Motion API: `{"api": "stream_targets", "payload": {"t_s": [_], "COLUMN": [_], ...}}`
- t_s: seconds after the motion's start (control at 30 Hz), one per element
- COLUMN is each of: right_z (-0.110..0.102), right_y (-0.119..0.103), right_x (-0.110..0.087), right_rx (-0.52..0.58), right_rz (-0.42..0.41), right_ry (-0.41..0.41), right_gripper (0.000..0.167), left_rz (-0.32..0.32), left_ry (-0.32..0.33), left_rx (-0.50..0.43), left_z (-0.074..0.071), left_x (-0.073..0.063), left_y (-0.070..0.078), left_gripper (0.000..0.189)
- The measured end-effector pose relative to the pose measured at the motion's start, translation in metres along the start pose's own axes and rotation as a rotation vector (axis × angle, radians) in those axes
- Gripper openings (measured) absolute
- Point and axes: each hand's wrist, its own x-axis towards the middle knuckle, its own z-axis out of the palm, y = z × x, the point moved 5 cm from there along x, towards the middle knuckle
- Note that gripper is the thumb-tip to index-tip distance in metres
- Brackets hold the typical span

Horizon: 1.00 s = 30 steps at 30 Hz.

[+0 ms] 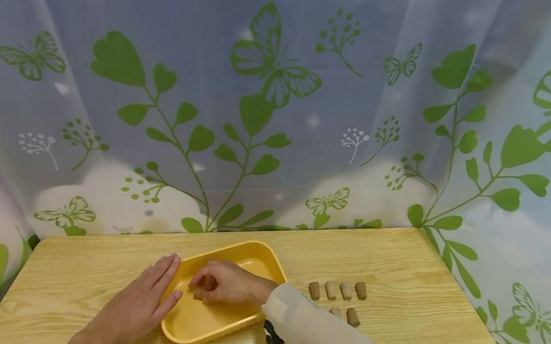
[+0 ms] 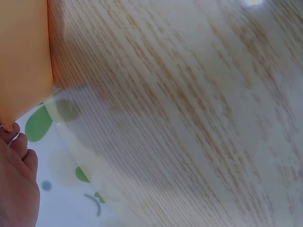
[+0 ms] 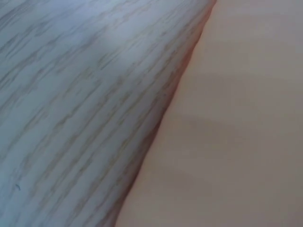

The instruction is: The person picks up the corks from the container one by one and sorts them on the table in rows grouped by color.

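Note:
A yellow plastic tray (image 1: 226,330) lies on the wooden table. My left hand (image 1: 135,304) rests at its left rim with the fingers straight; in the left wrist view this hand (image 2: 19,184) shows at the lower left, below the tray wall (image 2: 23,52). My right hand (image 1: 234,284) reaches down inside the tray, thumb and fingers curled around a small brown cork (image 1: 210,283). Right beside the fingertips, low in the tray, is another small brown cork (image 1: 198,294), partly covered by the hand.
Several small tapered corks (image 1: 345,290) stand in two rows on the table (image 1: 410,308) right of the tray. The right forearm overlaps the near row. Behind the table hangs a curtain (image 1: 229,161) printed with green leaves and butterflies.

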Motion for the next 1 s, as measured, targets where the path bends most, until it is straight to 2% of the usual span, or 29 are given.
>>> {"api": "stream_targets", "payload": {"t_s": [0.3,0.6,0.9,1.0], "right_z": [-0.001,-0.004,-0.016,-0.022], "right_y": [0.005,0.005,0.009,0.01], "right_x": [-0.006,-0.011,-0.026,-0.032], "right_rx": [0.018,0.04,0.188,0.196], "right_rz": [0.014,0.04,0.057,0.041], "right_ry": [-0.027,0.002,0.063,0.077], "right_gripper": [0.035,0.034,0.033,0.031], "left_rz": [-0.004,-0.004,-0.006,-0.003], "left_ry": [-0.009,-0.002,-0.002,0.001], "left_rx": [-0.01,-0.019,-0.013,-0.019], "left_z": [0.001,0.001,0.002,0.002], "left_x": [0.001,0.001,0.001,0.001], "left_y": [-0.001,-0.001,0.0,0.0], "left_gripper": [0.072,0.072,0.072,0.072]}}
